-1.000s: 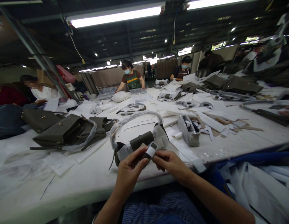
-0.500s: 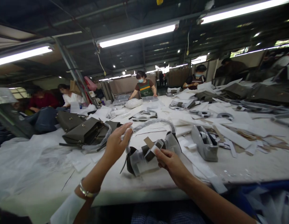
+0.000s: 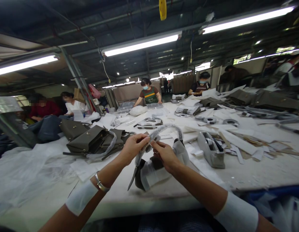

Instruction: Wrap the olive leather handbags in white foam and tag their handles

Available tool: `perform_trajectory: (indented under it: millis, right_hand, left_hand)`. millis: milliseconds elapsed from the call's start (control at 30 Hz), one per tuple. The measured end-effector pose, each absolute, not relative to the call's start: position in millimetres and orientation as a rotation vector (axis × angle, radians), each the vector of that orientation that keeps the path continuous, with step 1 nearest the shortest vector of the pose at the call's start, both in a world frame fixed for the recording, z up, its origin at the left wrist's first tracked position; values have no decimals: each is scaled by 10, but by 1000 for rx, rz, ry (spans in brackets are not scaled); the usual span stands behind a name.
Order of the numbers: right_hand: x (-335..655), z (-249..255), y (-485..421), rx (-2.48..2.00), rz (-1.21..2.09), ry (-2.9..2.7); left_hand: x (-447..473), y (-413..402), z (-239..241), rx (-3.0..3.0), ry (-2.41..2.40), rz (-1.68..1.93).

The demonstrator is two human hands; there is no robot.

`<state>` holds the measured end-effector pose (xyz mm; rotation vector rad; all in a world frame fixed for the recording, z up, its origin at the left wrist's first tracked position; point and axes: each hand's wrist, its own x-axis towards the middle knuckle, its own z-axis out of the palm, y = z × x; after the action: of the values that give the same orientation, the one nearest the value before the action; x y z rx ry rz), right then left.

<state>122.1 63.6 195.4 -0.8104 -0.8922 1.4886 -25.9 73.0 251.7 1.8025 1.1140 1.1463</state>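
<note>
A small dark olive handbag point(image 3: 153, 175), partly covered in white wrapping, stands on the table in front of me. Its handle point(image 3: 169, 126) arches up in clear plastic. My left hand point(image 3: 133, 148) is closed, its thumb and fingers pinching the wrapped handle on the left side. Just right of it, my right hand point(image 3: 166, 156) pinches at the same stretch of handle, fingertips almost touching the left ones. Exactly what lies between the fingertips is partly hidden.
Several olive bags point(image 3: 88, 140) lie at left beside crumpled white sheeting point(image 3: 31, 170). A grey tape dispenser point(image 3: 210, 151) stands at right, near paper and card scraps point(image 3: 255, 145). Wrapped rolled straps point(image 3: 209, 120) lie farther back. Across the table a masked person point(image 3: 149, 93) works.
My right hand has moved up from the bag's front to the handle. My left hand has gone from spread fingers to a pinch on the handle, slightly to the right.
</note>
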Motion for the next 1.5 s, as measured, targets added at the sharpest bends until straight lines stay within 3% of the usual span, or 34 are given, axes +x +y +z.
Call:
perform_trajectory:
  millis: [600, 1033, 1233, 1500]
  right_hand:
    - [1256, 2071, 568, -644, 1536, -1035]
    - [1196, 2099, 590, -846, 1357, -1057]
    - [1260, 2150, 612, -755, 1417, -1124]
    - [1463, 2114, 521, -579, 1711, -922]
  left_hand:
    - [-340, 687, 2457, 1801, 1130, 1276]
    - [-296, 671, 2437, 1411, 1143, 1269]
    - [-258, 666, 2369, 1329, 877, 1206]
    - [-307, 651, 2370, 1278, 897, 1253]
